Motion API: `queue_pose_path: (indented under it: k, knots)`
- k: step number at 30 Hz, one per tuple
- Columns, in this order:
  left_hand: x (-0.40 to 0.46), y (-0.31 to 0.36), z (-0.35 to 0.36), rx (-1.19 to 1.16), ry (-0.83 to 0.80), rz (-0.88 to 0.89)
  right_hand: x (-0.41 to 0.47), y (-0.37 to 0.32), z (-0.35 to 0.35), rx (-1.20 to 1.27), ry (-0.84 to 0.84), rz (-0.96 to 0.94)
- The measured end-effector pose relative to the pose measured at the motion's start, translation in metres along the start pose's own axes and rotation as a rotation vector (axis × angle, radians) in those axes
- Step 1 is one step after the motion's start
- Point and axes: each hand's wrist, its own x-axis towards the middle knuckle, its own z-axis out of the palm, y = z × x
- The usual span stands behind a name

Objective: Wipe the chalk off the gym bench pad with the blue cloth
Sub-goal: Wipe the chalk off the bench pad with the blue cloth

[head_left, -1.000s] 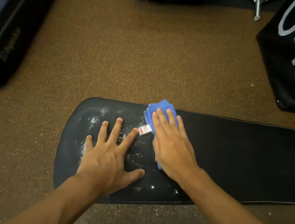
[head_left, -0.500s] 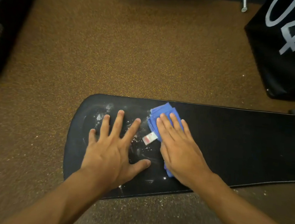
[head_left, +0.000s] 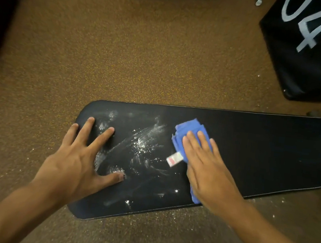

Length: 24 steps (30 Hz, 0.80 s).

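**Bench pad: chalk present, cloth under right hand**

The right hand (head_left: 208, 166) lies flat, fingers extended and close together, palm down on the blue cloth (head_left: 189, 130), pressing it to the bench pad (head_left: 262, 153). It is not curled around the cloth; the cloth is pinned beneath the palm. A white tag (head_left: 174, 159) projects from the cloth at the hand's 9 o'clock.

The left hand (head_left: 79, 164) is spread wide, fingers splayed, fingertips and thumb bearing on the pad's rounded end. It holds nothing.

Chalk (head_left: 143, 141) lies between the two hands, at 9 o'clock from the cloth: white smears, curved streaks and loose flecks.

The pad is black, smooth and long, with rounded corners and a thin pale edge line. It rests over brown speckled flooring (head_left: 143, 49), which carries scattered white specks near the pad's near edge. A black padded block with large white numerals (head_left: 312, 48) stands at 1 o'clock, well apart from the pad.
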Motion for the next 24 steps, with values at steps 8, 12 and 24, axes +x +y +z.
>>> queue_pose_path:
  k: [8, 12, 24]
  knots:
    - [0.002, -0.002, 0.003, 0.005, 0.023, 0.006, 0.036, 0.016, -0.004, 0.050, 0.082, 0.221]
    - [0.003, -0.003, 0.005, 0.006, 0.023, 0.010, 0.019, -0.026, 0.001, 0.085, 0.049, 0.098]
    - [0.004, 0.000, 0.001, -0.002, -0.030, -0.011, 0.030, -0.025, 0.002, 0.109, 0.133, 0.304]
